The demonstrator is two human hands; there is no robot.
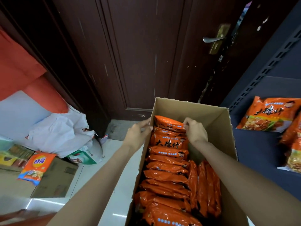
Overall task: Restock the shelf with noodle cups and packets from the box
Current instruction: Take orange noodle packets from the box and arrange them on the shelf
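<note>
At the far end of the box (192,110), both your hands, left (138,134) and right (196,131), pinch the rearmost packets (169,124) to lift a bundle shelfward.

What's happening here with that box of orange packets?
A person is unpacking a cardboard box full of orange noodle packets. The left hand grips the box's left wall, while the right hand pinches the packets at the far end. A few packets already lie on the dark shelf to the right.
</note>
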